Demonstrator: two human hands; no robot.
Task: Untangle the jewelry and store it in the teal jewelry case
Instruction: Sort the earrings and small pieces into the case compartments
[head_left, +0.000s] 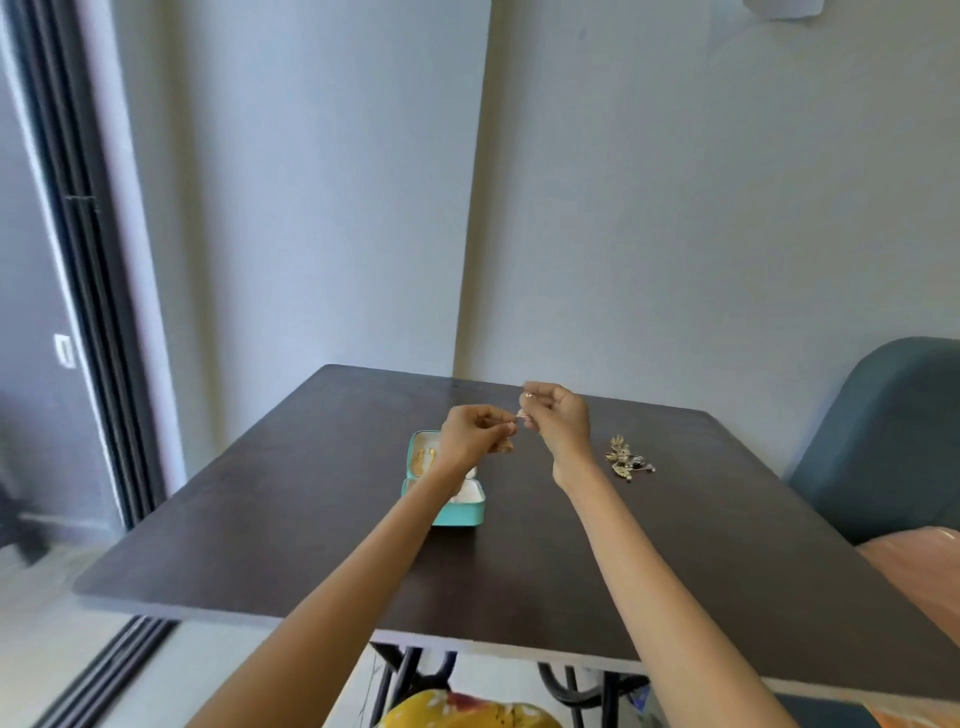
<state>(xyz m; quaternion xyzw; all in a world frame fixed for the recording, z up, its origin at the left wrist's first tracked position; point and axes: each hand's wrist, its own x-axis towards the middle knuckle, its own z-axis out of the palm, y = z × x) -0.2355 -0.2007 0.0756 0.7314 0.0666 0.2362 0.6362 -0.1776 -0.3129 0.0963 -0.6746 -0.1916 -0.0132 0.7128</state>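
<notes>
Pale walls (675, 208) meet in a corner behind a dark square table (311, 530), a teal chair (893, 431) at its right. On the table sits the teal jewelry case (457, 512), lid open, gold pieces inside; a tangled jewelry pile (626, 457) lies well right. Above, left hand (475, 434) and right hand (558, 415) each hold a pinching grip on a small jewelry piece (522, 414).

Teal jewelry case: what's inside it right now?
The open teal jewelry case shows gold pieces against its far half and a white lining. The left hand and forearm cover the middle, so anything there is hidden.
</notes>
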